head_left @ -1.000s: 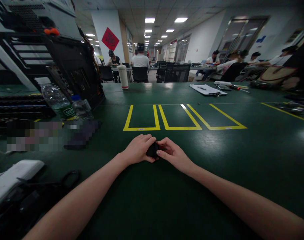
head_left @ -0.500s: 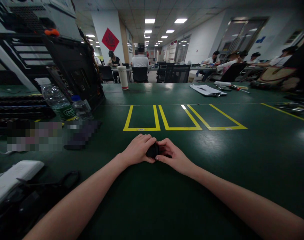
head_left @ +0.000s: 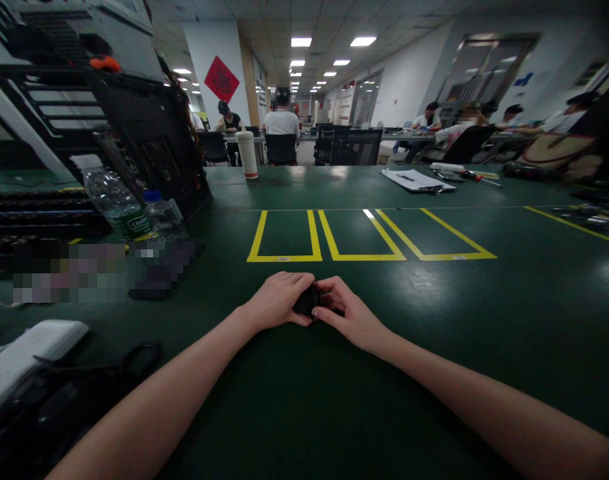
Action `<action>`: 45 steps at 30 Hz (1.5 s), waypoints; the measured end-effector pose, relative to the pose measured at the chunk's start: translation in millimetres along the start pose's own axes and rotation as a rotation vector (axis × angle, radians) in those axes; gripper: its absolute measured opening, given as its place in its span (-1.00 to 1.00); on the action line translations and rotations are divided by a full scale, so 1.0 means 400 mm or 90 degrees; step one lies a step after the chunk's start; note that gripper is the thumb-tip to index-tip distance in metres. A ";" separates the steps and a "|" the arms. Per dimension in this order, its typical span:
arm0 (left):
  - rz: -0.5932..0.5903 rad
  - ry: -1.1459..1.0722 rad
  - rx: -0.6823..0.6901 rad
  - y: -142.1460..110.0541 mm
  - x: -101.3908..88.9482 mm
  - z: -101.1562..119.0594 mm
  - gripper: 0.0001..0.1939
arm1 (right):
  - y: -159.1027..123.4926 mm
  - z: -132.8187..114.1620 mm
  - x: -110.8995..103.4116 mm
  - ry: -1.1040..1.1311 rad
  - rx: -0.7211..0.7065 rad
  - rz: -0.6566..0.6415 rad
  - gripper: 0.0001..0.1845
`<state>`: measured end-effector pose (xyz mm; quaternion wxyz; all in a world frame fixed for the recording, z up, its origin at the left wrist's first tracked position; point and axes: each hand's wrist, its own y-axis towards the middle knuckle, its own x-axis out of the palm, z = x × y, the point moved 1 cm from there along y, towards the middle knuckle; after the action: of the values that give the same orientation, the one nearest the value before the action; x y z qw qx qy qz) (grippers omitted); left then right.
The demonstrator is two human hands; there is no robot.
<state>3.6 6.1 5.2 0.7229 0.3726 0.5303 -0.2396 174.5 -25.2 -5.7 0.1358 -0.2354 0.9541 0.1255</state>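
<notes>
Between my two hands is a small black rounded object (head_left: 307, 301), mostly covered by fingers; its kind cannot be made out. My left hand (head_left: 279, 298) is closed around its left side, with the thumb at the front. On the other side, my right hand (head_left: 347, 310) grips the right edge with thumb and fingers curled. Both hands are low over the green table (head_left: 314, 393), just in front of the yellow tape outlines (head_left: 287, 259).
Left stand a plastic bottle (head_left: 111, 200), a blue-capped bottle (head_left: 164, 217) and a black computer case (head_left: 154, 140). A white power strip (head_left: 39, 350) lies nearer. Farther back are a white cup (head_left: 247, 155) and a clipboard (head_left: 418, 180). Several people sit beyond.
My left fingers have dropped slightly on the black object, which looks a little turned. The right hand has barely moved.
</notes>
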 end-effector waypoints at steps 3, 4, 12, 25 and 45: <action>-0.012 0.003 -0.005 -0.001 -0.001 0.000 -0.35 | -0.001 -0.003 -0.001 0.000 0.008 0.001 -0.68; -0.014 0.004 -0.003 -0.002 -0.001 0.000 -0.35 | -0.001 -0.003 -0.002 0.004 0.006 -0.002 -0.69; -0.022 0.009 0.008 -0.002 -0.002 0.004 -0.38 | -0.003 -0.002 -0.002 0.051 0.002 -0.009 -0.81; -0.013 0.007 0.017 -0.001 -0.001 0.002 -0.40 | 0.000 0.004 -0.006 0.061 0.010 -0.011 -0.72; -0.011 -0.007 0.001 0.002 -0.006 0.007 -0.45 | -0.001 0.003 -0.008 0.037 -0.004 -0.006 -0.71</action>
<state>5.2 4.1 8.0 0.7234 0.3672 0.5293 -0.2485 177.6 -23.7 -6.0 0.1076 -0.2436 0.9562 0.1212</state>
